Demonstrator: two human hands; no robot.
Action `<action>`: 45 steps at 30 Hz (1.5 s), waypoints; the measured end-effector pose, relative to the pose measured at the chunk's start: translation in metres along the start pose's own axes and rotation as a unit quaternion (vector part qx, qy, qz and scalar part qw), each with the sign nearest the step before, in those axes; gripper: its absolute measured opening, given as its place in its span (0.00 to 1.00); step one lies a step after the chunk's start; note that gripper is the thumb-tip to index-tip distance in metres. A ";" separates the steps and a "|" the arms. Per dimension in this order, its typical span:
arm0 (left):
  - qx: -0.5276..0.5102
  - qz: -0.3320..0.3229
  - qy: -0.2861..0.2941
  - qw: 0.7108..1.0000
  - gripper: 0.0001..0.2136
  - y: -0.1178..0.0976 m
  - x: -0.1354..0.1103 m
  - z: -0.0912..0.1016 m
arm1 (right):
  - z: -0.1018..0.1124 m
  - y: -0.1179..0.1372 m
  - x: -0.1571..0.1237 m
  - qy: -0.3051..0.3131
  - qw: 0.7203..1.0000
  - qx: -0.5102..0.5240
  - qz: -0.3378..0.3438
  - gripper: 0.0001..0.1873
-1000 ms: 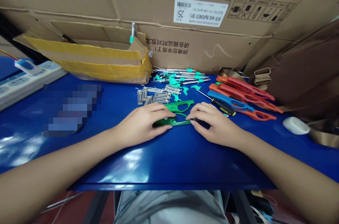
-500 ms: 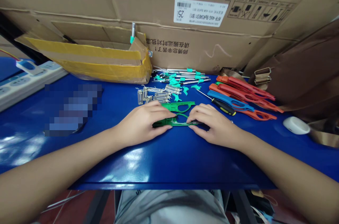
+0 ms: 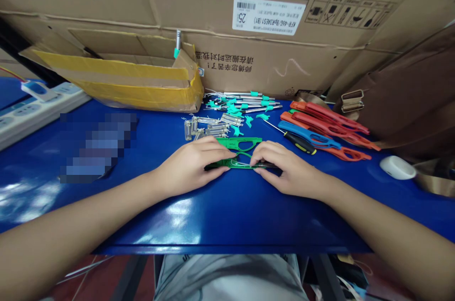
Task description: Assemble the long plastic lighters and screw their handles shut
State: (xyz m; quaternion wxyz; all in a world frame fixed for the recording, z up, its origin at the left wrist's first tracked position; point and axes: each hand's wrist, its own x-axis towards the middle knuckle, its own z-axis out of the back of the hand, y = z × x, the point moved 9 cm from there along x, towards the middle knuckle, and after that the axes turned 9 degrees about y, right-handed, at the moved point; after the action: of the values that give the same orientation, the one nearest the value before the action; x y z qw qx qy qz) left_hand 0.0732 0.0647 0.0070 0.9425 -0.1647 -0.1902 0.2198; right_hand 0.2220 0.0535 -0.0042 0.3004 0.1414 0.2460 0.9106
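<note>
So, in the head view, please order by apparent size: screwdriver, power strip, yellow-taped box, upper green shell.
1. Yellow-taped box
2. Power strip, cut by the frame
3. Screwdriver and upper green shell: too alike to rank; the left hand partly hides the shell.

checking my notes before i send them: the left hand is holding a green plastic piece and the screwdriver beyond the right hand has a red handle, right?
Not quite: the head view shows the screwdriver beyond the right hand has a black and yellow handle, not red. The left hand is holding a green plastic piece.
</note>
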 end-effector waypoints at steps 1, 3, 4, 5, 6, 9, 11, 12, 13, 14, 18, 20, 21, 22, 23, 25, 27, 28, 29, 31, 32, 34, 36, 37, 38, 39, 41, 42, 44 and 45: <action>0.000 0.000 0.001 1.000 0.12 0.000 0.000 0.000 | 0.000 -0.002 0.000 -0.004 1.000 -0.008 -0.007 0.09; 0.001 0.001 0.004 1.000 0.12 0.000 0.001 0.000 | -0.001 -0.004 0.000 -0.006 1.000 -0.025 -0.019 0.09; 0.001 0.001 0.005 1.000 0.13 0.000 0.001 0.000 | -0.002 -0.005 -0.001 -0.005 0.999 -0.029 -0.021 0.08; 0.002 0.002 0.007 1.000 0.13 0.000 0.001 0.000 | -0.002 -0.005 -0.001 -0.005 0.999 -0.029 -0.021 0.07; 0.002 0.002 0.009 1.000 0.13 0.000 0.001 0.000 | -0.002 -0.005 0.000 -0.004 0.999 -0.026 -0.020 0.06; -0.002 0.006 0.017 1.000 0.13 0.000 0.002 -0.001 | -0.001 -0.006 0.000 -0.004 1.000 -0.012 -0.021 0.05; -0.009 0.006 0.019 1.000 0.13 0.000 0.002 -0.002 | -0.001 -0.005 0.000 -0.006 1.000 -0.006 -0.022 0.05; -0.012 0.006 0.018 1.000 0.13 -0.001 0.002 -0.002 | 0.000 -0.005 0.000 -0.007 1.000 -0.005 -0.021 0.05; -0.014 0.004 0.016 1.000 0.13 -0.001 0.002 -0.002 | 0.000 -0.005 0.000 -0.008 1.000 -0.004 -0.020 0.05; -0.017 0.003 0.013 1.000 0.13 -0.001 0.002 -0.002 | -0.001 -0.005 0.000 -0.008 1.000 -0.003 -0.019 0.05; -0.032 -0.006 0.002 0.999 0.13 -0.002 0.001 -0.001 | -0.002 -0.007 -0.001 0.000 1.000 0.002 -0.021 0.04; -0.044 -0.005 -0.001 0.999 0.13 -0.002 0.001 -0.001 | -0.003 -0.007 -0.001 0.003 1.000 0.003 -0.023 0.03; -0.048 -0.004 -0.002 0.999 0.13 -0.002 0.001 -0.001 | -0.003 -0.006 -0.001 0.004 1.000 0.004 -0.023 0.02; -0.051 -0.004 -0.003 0.999 0.13 -0.002 0.001 -0.001 | -0.002 -0.005 -0.001 0.004 1.000 0.005 -0.023 0.01; -0.052 -0.004 -0.004 0.999 0.13 -0.002 0.002 -0.001 | -0.002 -0.004 -0.001 0.004 1.000 0.007 -0.023 0.01; -0.052 -0.005 -0.005 0.999 0.13 -0.003 0.002 -0.001 | -0.001 -0.002 -0.001 0.006 1.000 0.010 -0.023 0.01; -0.053 -0.004 -0.004 0.999 0.13 -0.003 0.001 -0.001 | -0.001 0.002 -0.001 0.013 1.000 0.010 -0.017 0.01; -0.055 -0.001 -0.002 0.999 0.13 -0.003 0.001 -0.001 | -0.001 0.004 0.000 0.019 1.000 0.008 -0.010 0.02; -0.058 0.001 0.001 0.998 0.13 -0.004 0.001 -0.001 | -0.002 0.006 -0.001 0.025 1.000 0.005 -0.002 0.01; -0.065 0.004 0.004 0.998 0.13 -0.005 0.001 -0.001 | -0.003 0.009 -0.001 0.034 0.999 -0.004 0.010 0.00; -0.069 0.004 0.005 0.998 0.13 -0.006 0.001 -0.001 | -0.004 0.009 -0.001 0.035 0.999 -0.008 0.012 0.02; -0.075 0.004 0.003 0.997 0.12 -0.009 0.002 -0.001 | -0.005 0.007 -0.001 0.036 0.999 -0.016 0.007 0.04; -0.080 0.004 -0.001 0.997 0.12 -0.011 0.002 -0.001 | -0.007 0.004 -0.001 0.036 0.999 -0.022 0.000 0.04; -0.083 0.004 -0.005 0.997 0.12 -0.012 0.002 0.000 | -0.008 0.003 0.000 0.037 0.999 -0.024 -0.003 0.02; -0.085 0.003 -0.009 0.996 0.11 -0.012 0.003 0.000 | -0.009 0.002 0.000 0.038 0.999 -0.026 -0.007 0.01; -0.087 0.002 -0.013 0.996 0.11 -0.013 0.003 0.000 | -0.009 0.001 0.000 0.039 0.999 -0.026 -0.010 0.01; -0.088 -0.002 -0.022 0.996 0.11 -0.015 0.003 0.002 | -0.010 0.000 0.001 0.041 0.999 -0.027 -0.015 0.03; -0.087 -0.005 -0.027 0.996 0.10 -0.016 0.003 0.003 | -0.010 0.000 0.001 0.044 0.999 -0.026 -0.016 0.03; -0.085 -0.016 -0.037 0.996 0.10 -0.019 0.002 0.005 | -0.010 0.000 0.001 0.048 0.998 -0.025 -0.017 0.04; -0.083 -0.019 -0.039 0.996 0.10 -0.020 0.002 0.006 | -0.011 0.000 0.001 0.049 0.998 -0.025 -0.017 0.04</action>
State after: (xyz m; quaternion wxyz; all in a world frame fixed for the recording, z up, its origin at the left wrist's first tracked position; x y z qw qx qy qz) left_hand 0.0796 0.0497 0.0206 0.9214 -0.2301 -0.2477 0.1913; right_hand 0.2173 0.0502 -0.0131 0.3066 0.0845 0.2399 0.9172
